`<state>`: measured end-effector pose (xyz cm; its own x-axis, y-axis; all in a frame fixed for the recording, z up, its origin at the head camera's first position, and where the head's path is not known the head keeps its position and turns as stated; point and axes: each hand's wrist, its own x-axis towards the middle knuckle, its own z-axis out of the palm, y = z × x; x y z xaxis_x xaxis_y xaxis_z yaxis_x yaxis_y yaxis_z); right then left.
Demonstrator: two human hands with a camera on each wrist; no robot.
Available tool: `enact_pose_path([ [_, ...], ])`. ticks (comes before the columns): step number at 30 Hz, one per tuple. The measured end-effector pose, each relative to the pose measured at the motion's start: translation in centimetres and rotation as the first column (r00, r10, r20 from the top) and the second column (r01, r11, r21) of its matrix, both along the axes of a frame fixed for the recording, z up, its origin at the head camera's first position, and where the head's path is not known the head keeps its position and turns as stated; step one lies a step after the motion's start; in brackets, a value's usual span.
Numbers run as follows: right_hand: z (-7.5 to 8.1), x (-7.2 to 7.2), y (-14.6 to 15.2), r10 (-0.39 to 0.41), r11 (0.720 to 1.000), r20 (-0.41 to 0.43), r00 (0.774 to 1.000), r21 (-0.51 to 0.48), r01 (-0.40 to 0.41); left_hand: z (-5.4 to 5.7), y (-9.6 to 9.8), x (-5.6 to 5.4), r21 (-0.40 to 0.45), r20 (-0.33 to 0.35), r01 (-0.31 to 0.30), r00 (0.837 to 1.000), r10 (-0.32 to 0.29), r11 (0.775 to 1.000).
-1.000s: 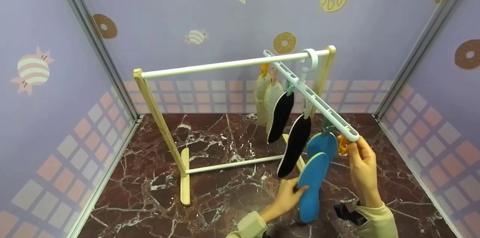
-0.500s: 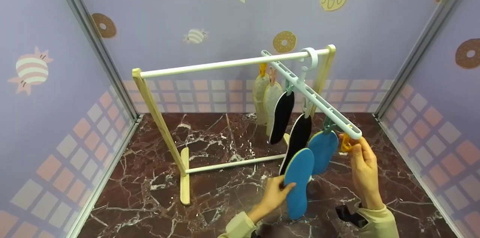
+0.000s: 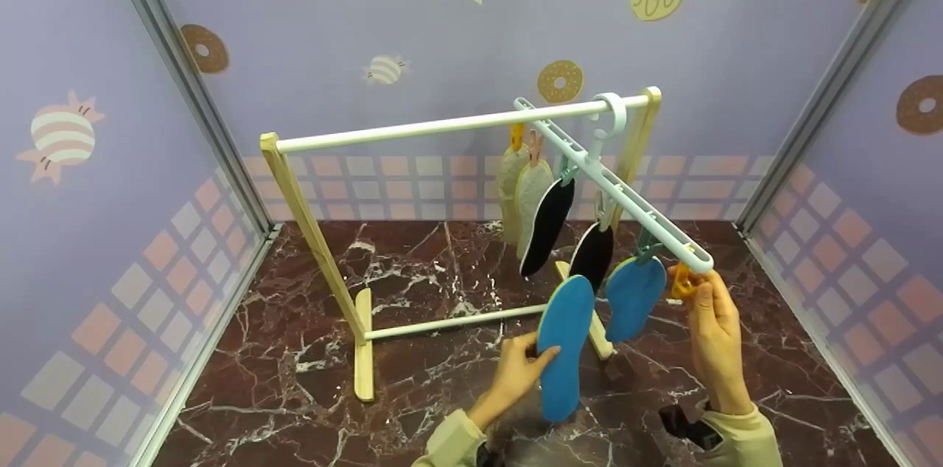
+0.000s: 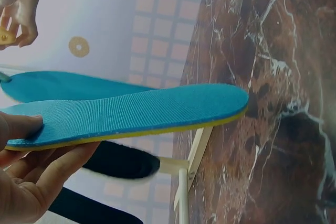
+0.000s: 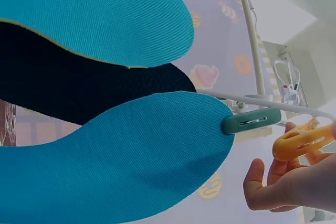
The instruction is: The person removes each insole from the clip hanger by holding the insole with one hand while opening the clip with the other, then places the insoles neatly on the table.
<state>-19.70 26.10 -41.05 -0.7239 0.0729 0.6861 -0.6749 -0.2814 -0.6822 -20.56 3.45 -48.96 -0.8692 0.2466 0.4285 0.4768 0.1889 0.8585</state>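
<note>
My left hand (image 3: 516,373) pinches a blue insole (image 3: 566,353) between thumb and fingers; the left wrist view shows its yellow underside edge. At the near end of a pale hanger (image 3: 639,211), my right hand (image 3: 716,338) pinches an orange clothespin (image 3: 686,283). Beside that clothespin a second blue insole (image 3: 635,301) hangs from a green clothespin (image 5: 252,120). Farther along the hanger are two black insoles (image 3: 549,227), the nearer one partly hidden behind the held insole. Two cream insoles (image 3: 534,194) hang at the far end.
The hanger hooks over the white rail (image 3: 442,129) of a wooden rack (image 3: 309,242), near its right post. The rack stands on a dark red marble-patterned surface (image 3: 427,423). Patterned panels (image 3: 471,54) enclose the back and both sides.
My left hand has moved left with the blue insole, away from the hanging blue one, and now overlaps the nearer black insole. My right hand stays at the orange clothespin, with the hanger end shifted slightly right.
</note>
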Motion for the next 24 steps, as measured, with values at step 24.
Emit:
enact_pose_path([
  [24,0.0,0.0,0.1,-0.059,0.998,0.017,0.998,-0.010,0.060,-0.3,-6.2,-0.8,-0.009,0.078,-0.094,0.992,0.094,0.996],
])
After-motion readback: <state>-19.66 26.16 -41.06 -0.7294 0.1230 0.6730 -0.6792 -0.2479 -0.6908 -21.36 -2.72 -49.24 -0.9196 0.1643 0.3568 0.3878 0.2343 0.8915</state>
